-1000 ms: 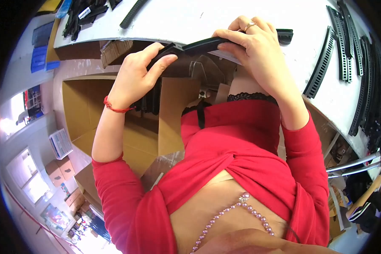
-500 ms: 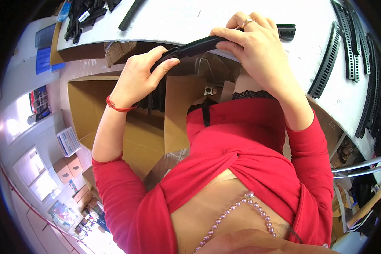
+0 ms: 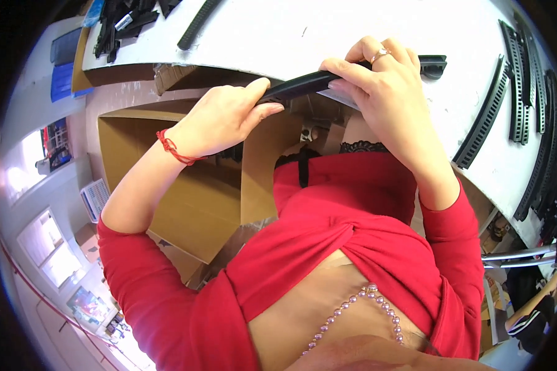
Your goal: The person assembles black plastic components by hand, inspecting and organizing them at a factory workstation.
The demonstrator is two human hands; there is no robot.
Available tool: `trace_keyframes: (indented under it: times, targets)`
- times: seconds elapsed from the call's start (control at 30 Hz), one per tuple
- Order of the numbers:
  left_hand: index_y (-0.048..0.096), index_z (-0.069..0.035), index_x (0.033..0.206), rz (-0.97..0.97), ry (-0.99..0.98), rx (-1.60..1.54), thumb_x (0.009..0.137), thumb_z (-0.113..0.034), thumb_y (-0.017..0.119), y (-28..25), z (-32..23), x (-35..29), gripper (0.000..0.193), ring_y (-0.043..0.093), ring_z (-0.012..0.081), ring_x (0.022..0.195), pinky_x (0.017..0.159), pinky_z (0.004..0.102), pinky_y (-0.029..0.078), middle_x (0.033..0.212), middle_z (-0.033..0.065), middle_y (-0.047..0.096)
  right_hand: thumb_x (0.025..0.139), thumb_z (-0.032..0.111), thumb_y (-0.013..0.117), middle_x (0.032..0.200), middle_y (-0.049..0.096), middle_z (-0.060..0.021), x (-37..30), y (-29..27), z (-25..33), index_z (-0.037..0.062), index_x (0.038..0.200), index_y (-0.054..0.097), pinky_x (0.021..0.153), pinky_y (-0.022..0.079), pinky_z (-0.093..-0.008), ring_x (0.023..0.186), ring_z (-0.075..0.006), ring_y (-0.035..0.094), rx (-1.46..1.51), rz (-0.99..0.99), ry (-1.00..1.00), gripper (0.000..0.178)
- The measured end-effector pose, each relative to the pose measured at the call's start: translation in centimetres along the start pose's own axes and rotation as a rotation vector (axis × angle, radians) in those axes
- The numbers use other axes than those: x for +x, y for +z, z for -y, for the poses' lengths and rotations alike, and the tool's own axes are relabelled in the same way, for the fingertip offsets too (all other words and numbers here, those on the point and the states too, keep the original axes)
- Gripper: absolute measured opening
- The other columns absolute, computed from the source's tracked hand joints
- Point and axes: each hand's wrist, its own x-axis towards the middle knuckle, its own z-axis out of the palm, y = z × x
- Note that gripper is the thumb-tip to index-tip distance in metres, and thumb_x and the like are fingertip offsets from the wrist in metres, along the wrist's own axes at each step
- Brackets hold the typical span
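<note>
A long, gently curved black plastic strip [image 3: 304, 85] stretches between my two hands over the table's near edge. My left hand [image 3: 226, 119], with a red cord bracelet at the wrist, pinches its left end between thumb and fingers. My right hand [image 3: 387, 83], wearing a ring, is closed round the strip farther right. The strip's blunt, channel-shaped right end sticks out past my right hand above the white table [image 3: 328, 28]. My fingers hide part of the strip.
Slotted black strips [image 3: 484, 111] lie along the table's right side. A dark strip [image 3: 198, 23] and a pile of black parts [image 3: 120, 28] lie at the far left. Below my left arm stands an open cardboard box [image 3: 192, 204]. Another person's arm [image 3: 535, 303] shows at the right edge.
My left hand has slid right along the strip, closer to my right hand. The right hand keeps its grip, and both sit slightly farther right and lower in view.
</note>
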Motion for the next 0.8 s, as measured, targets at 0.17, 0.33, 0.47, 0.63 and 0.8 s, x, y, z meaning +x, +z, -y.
trace_keyframes:
  times: [0.17, 0.33, 0.47, 0.63, 0.8]
  targets:
    - [0.051, -0.001, 0.1, -0.11, 0.086, 0.129, 0.097, -0.029, 0.057, 0.1, -0.5, -0.8, 0.029, 0.06, 0.0411, 0.064, 0.055, 0.0475, 0.046, 0.066, 0.0219, 0.058, 0.076, 0.018, 0.073, 0.09, 0.062, -0.0001, -1.0, 1.0, 0.1, 0.0179, 0.097, 0.073, 0.084, 0.042, -0.038, 0.089, -0.0235, 0.057, 0.006, -0.089, -0.011, 0.021]
    - [0.058, 0.003, 0.109, -0.465, 0.19, 0.441, 0.086, -0.025, 0.072, -2.5, -6.2, -0.8, 0.039, 0.061, 0.0356, 0.099, 0.084, 0.0419, 0.048, 0.107, 0.019, 0.063, 0.07, 0.016, 0.068, 0.082, 0.061, -0.0025, -1.8, 2.7, -0.7, 0.0181, 0.089, 0.073, 0.075, 0.049, -0.0397, 0.083, -0.0238, 0.061, 0.05, -0.286, -0.106, 0.02]
    - [0.061, 0.001, 0.102, -1.15, 0.515, 0.19, 0.09, -0.016, 0.05, -5.5, -14.3, -7.4, 0.025, 0.057, 0.0271, 0.101, 0.086, 0.0373, 0.045, 0.107, 0.0116, 0.062, 0.079, 0.017, 0.06, 0.086, 0.062, -0.0017, -0.8, -5.5, -1.3, 0.023, 0.093, 0.072, 0.065, 0.05, -0.0378, 0.082, -0.0222, 0.062, -0.484, -0.6, -0.011, 0.019]
    - [0.056, -0.002, 0.118, -1.561, 0.995, 0.397, 0.093, -0.021, 0.049, -4.5, -18.7, -11.5, 0.032, 0.046, 0.025, 0.118, 0.097, 0.0422, 0.035, 0.125, 0.0121, 0.053, 0.091, 0.023, 0.058, 0.085, 0.071, -0.0132, -1.3, -21.2, -9.2, 0.0077, 0.093, 0.074, 0.073, 0.053, -0.0371, 0.085, -0.0266, 0.069, -0.763, -0.63, 0.444, 0.022]
    - [0.05, -0.005, 0.133, -1.909, 1.583, 0.585, 0.097, -0.025, 0.047, -5.9, -19.4, -17.7, 0.041, 0.035, 0.0229, 0.135, 0.109, 0.0472, 0.025, 0.143, 0.0126, 0.044, 0.089, 0.025, 0.053, 0.103, 0.068, -0.0221, -12.6, -33.1, -28.8, 0.0037, 0.1, 0.072, 0.089, 0.049, -0.0499, 0.099, -0.0369, 0.065, -1.119, -0.67, 0.767, 0.031]
